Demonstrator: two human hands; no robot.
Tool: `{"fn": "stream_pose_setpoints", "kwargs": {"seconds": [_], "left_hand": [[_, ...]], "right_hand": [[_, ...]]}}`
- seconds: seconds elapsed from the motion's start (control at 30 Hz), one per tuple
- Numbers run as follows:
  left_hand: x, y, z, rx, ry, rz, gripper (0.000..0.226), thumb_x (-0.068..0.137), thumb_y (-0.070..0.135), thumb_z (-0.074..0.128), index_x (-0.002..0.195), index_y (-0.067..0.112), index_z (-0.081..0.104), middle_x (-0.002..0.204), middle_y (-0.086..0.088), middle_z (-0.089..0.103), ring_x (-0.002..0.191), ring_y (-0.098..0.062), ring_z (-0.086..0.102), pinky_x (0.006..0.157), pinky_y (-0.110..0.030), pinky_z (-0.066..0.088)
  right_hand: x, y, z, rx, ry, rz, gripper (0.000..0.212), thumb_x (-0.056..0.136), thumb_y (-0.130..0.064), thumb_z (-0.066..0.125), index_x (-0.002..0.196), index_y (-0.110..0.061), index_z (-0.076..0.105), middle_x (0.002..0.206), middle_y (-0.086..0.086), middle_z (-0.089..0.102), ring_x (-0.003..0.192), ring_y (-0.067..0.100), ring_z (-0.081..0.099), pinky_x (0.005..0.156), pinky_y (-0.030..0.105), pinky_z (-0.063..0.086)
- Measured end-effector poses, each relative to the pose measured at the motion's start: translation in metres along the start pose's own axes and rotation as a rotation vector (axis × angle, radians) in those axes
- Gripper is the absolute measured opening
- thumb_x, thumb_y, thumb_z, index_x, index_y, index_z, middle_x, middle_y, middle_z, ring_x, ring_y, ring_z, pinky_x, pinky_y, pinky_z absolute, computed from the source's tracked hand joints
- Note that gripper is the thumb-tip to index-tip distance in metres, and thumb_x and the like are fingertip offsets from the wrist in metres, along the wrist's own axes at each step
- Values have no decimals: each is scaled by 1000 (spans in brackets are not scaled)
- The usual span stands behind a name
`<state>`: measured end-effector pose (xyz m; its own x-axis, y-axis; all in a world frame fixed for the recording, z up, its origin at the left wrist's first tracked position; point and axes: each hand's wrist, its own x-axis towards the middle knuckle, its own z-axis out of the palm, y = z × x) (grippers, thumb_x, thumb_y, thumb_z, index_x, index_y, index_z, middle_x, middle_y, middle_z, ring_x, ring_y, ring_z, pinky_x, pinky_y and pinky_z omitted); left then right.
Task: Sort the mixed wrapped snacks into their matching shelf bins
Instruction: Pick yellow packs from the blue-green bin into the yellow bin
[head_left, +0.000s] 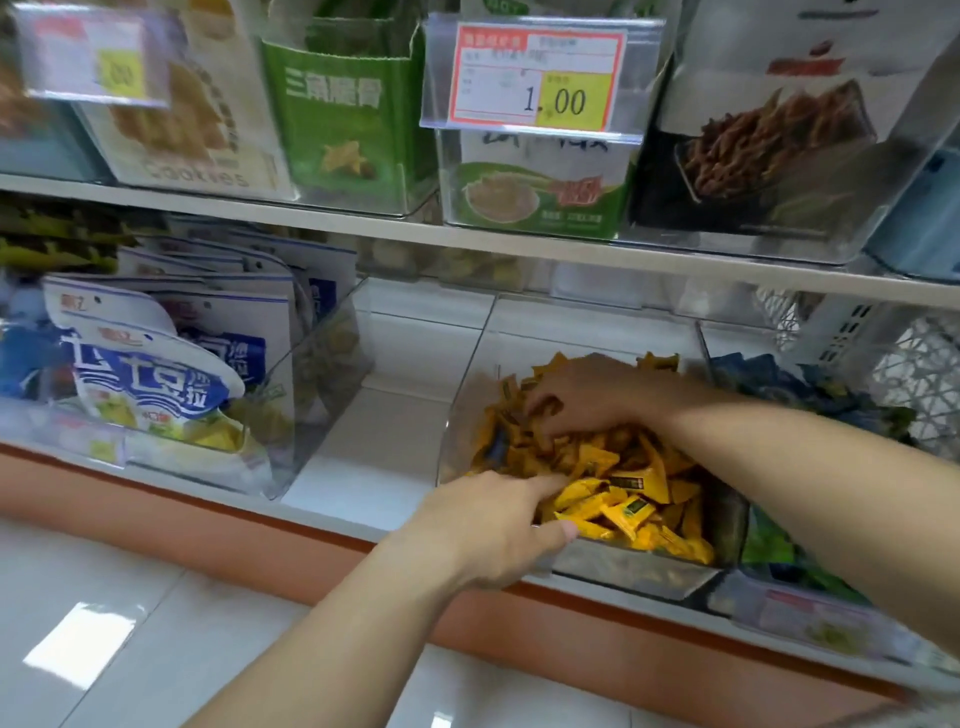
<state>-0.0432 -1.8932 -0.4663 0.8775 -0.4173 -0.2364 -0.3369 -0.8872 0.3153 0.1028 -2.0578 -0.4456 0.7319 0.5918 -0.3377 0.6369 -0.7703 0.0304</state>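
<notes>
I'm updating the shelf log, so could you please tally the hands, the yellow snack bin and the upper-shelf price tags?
Hands: 2, left hand and right hand
Price tags on the upper shelf: 2, a blurred price tag and a price tag reading 1.00
Yellow snack bin: 1
Total: 5

— Where are the wrapped snacks (628, 493)?
— Piled in the middle bin (582, 332) on the lower shelf (337, 478). The right hand (587, 400) is on the pile toward the back, and the left hand (493, 530) is at the front rim.
— And beside it?
— Bare shelf, then the bin of bags (322, 364) on the left. Another snack bin (779, 384) sits just beside it on the right. A price tag (535, 78) hangs above, before the upper shelf (311, 218).
</notes>
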Motion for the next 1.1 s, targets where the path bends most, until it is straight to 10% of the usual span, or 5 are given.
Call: {"fn": "stream_pose_setpoints", "kwargs": {"seconds": [0.27, 0.57, 0.83, 1.1], "left_hand": [[-15, -4, -5, 19, 131, 22, 54, 94, 60, 48, 145, 45, 38, 136, 7, 57, 123, -22, 53, 92, -41, 52], [-34, -46, -28, -322, 698, -161, 19, 84, 37, 72, 98, 43, 60, 93, 19, 62, 78, 2, 59, 74, -29, 54], [-25, -60, -22, -435, 476, -286, 24, 89, 39, 66, 112, 33, 66, 96, 20, 67, 87, -4, 64, 83, -36, 56], [-23, -53, -33, -472, 698, -228, 25, 89, 32, 68, 114, 32, 67, 101, 22, 65, 87, 6, 60, 76, -13, 46]], "right_hand": [[7, -8, -14, 26, 344, -25, 23, 89, -45, 62, 104, -31, 72, 107, -5, 65, 101, 19, 59, 76, 34, 44], [46, -36, 14, 165, 42, 112, 54, 72, -57, 78, 111, -22, 66, 102, -2, 68, 91, 18, 62, 77, 33, 52], [54, -46, 19, 358, 60, 221, 49, 67, -47, 86, 103, -19, 71, 99, -1, 70, 94, 18, 63, 86, 42, 53], [-7, -24, -11, 666, 487, 131, 5, 91, -31, 68, 95, -30, 65, 92, -12, 61, 91, 14, 60, 74, 28, 44]]}}
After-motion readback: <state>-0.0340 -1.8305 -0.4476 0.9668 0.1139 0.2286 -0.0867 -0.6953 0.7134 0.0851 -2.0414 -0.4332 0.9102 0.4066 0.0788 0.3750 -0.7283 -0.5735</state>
